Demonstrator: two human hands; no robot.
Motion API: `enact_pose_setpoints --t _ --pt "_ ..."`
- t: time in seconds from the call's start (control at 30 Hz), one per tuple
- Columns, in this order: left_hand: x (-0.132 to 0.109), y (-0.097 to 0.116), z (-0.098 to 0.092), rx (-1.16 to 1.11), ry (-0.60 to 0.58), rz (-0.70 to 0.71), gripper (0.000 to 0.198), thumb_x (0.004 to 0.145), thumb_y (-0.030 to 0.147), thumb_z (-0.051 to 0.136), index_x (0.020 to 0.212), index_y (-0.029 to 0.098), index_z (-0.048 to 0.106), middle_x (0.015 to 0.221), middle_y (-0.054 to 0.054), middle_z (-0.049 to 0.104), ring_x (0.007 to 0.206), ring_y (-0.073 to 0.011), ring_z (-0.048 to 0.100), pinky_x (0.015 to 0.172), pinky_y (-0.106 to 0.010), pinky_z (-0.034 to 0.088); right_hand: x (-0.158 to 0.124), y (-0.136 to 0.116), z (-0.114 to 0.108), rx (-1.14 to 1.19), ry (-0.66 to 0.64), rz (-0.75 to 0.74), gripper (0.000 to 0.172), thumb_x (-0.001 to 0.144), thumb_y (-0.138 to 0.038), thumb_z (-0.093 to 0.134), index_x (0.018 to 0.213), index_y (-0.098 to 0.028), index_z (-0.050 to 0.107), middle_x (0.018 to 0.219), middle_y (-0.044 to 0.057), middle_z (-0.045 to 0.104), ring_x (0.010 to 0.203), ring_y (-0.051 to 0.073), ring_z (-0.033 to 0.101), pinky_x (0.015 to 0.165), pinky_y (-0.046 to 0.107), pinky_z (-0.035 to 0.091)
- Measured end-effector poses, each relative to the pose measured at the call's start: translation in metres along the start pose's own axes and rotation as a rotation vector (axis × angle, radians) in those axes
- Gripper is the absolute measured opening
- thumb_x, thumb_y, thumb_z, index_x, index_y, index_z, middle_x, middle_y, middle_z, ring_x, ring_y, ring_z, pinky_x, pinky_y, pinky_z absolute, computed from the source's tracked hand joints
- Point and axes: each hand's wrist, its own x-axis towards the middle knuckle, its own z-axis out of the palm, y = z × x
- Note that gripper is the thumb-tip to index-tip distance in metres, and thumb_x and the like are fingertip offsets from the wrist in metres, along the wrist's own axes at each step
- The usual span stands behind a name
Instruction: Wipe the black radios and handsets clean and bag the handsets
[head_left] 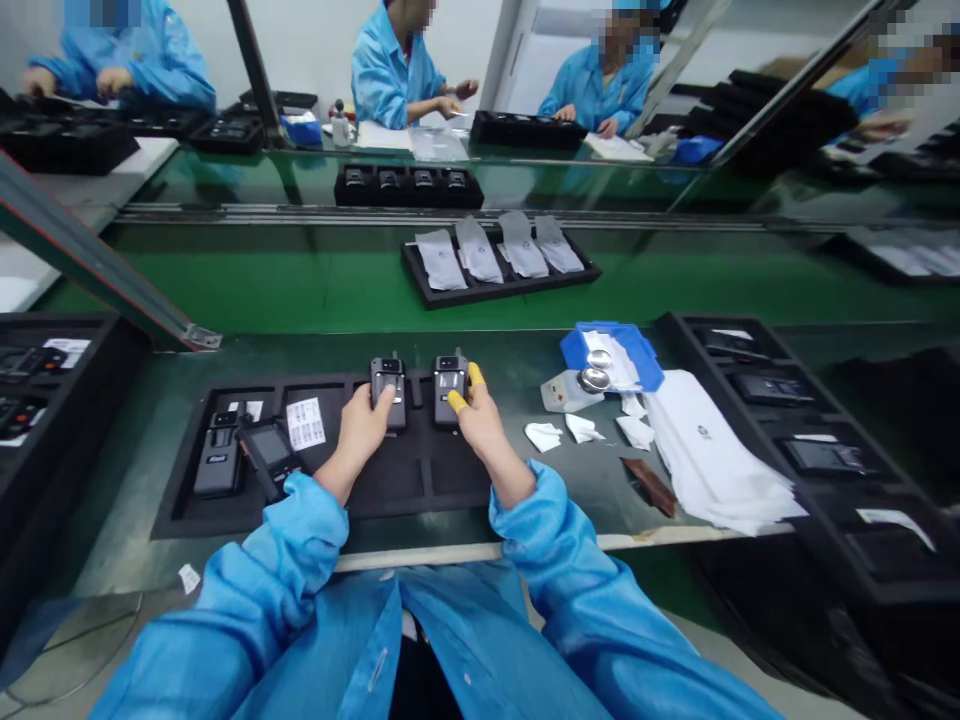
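My left hand [365, 424] is wrapped round a small black device [388, 384] with a short antenna, over the black foam tray [420, 480] in front of me. My right hand [474, 415], with yellow finger cots on two fingers, grips a second, similar black device [449, 381] right beside the first. Both devices stand at the tray's far edge. Two more black devices [217, 455] lie in the tray's left pockets, next to a white label [305, 422].
A stack of white bags [712, 450], crumpled white wipes [581, 430] and a blue tray [645, 355] lie to my right. Black trays [862, 540] flank both sides. On the green conveyor [300, 280] sits a tray of bagged items [495, 255]. Other workers in blue coats sit across the belt.
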Motion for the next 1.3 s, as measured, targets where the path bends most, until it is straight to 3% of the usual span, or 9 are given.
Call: enact_pose_setpoints --t 0.13,0.37,0.53,0.6,0.7,0.8,0.9,1.1,1.3 --pt "-0.012 -0.001 -0.001 0.141 -0.011 0.117 0.044 0.074 0.033 0.06 0.112 0.011 0.056 0.118 -0.02 0.06 0.121 -0.0356 0.049 0.103 -0.052 0.035 -0.005 0.0 0.005 -0.261 0.095 -0.043 0.073 0.075 -0.031 0.053 0.142 -0.011 0.031 0.137 0.02 0.036 0.136 0.032 0.025 0.113 0.051 0.017" --pt "-0.069 0.004 -0.041 0.272 -0.065 0.348 0.046 0.084 0.03 0.051 0.127 0.017 0.049 0.14 -0.014 0.048 0.131 -0.025 0.042 0.111 -0.043 0.031 -0.017 -0.003 0.007 -0.814 0.203 -0.375 0.056 0.079 -0.028 0.045 0.132 -0.008 0.046 0.129 0.022 0.04 0.125 0.034 0.037 0.106 0.056 0.03" --pt "-0.092 0.001 -0.112 0.423 0.36 0.459 0.024 0.087 0.024 0.048 0.109 0.02 0.056 0.116 -0.01 0.059 0.114 -0.0227 0.054 0.1 -0.041 0.042 -0.055 -0.027 0.049 -0.714 -0.001 -0.528 0.05 0.085 -0.036 0.047 0.132 -0.019 0.048 0.13 0.016 0.044 0.125 0.029 0.039 0.109 0.053 0.028" --pt "-0.089 -0.009 -0.139 0.488 0.547 0.336 0.02 0.086 0.025 0.047 0.103 0.02 0.055 0.106 -0.01 0.056 0.105 -0.0226 0.055 0.091 -0.039 0.047 -0.071 -0.031 0.078 -0.627 -0.244 -0.466 0.05 0.084 -0.039 0.048 0.131 -0.023 0.049 0.126 0.013 0.048 0.122 0.029 0.042 0.108 0.05 0.03" --pt "-0.079 -0.028 -0.169 0.561 0.613 0.194 0.021 0.082 0.027 0.049 0.101 0.018 0.052 0.1 -0.009 0.051 0.097 -0.0233 0.054 0.084 -0.04 0.048 -0.087 -0.029 0.124 -0.556 -0.543 -0.247 0.069 0.075 -0.049 0.062 0.136 -0.021 0.045 0.118 0.015 0.052 0.117 0.033 0.045 0.105 0.053 0.031" --pt "-0.071 -0.039 -0.179 0.591 0.544 0.156 0.028 0.078 0.028 0.056 0.104 0.018 0.051 0.101 -0.009 0.051 0.094 -0.0248 0.055 0.085 -0.043 0.047 -0.09 -0.026 0.16 -0.526 -0.634 -0.111 0.09 0.062 -0.051 0.073 0.139 -0.018 0.04 0.113 0.016 0.053 0.114 0.037 0.044 0.102 0.056 0.03" --pt "-0.064 -0.038 -0.178 0.676 0.451 0.118 0.042 0.072 0.028 0.064 0.111 0.018 0.052 0.104 -0.011 0.055 0.1 -0.0303 0.055 0.09 -0.048 0.044 -0.088 -0.028 0.18 -0.557 -0.62 -0.094 0.089 0.062 -0.041 0.075 0.139 -0.015 0.04 0.11 0.018 0.054 0.112 0.037 0.045 0.101 0.056 0.03" --pt "-0.051 -0.024 -0.167 0.985 0.275 -0.046 0.071 0.066 0.023 0.07 0.131 0.012 0.044 0.11 -0.021 0.06 0.102 -0.0396 0.056 0.089 -0.052 0.043 -0.077 -0.03 0.178 -0.515 -0.557 0.081 0.093 0.054 -0.033 0.078 0.138 -0.016 0.04 0.111 0.013 0.054 0.107 0.031 0.05 0.099 0.048 0.036" --pt "-0.043 -0.017 -0.185 0.801 0.234 -0.185 0.08 0.064 0.033 0.073 0.134 0.013 0.041 0.103 -0.019 0.066 0.099 -0.0387 0.062 0.089 -0.052 0.043 -0.08 -0.038 0.155 0.116 -0.606 0.481 0.081 0.05 -0.027 0.082 0.124 -0.019 0.049 0.079 -0.003 0.057 0.068 0.013 0.058 0.076 0.033 0.049"
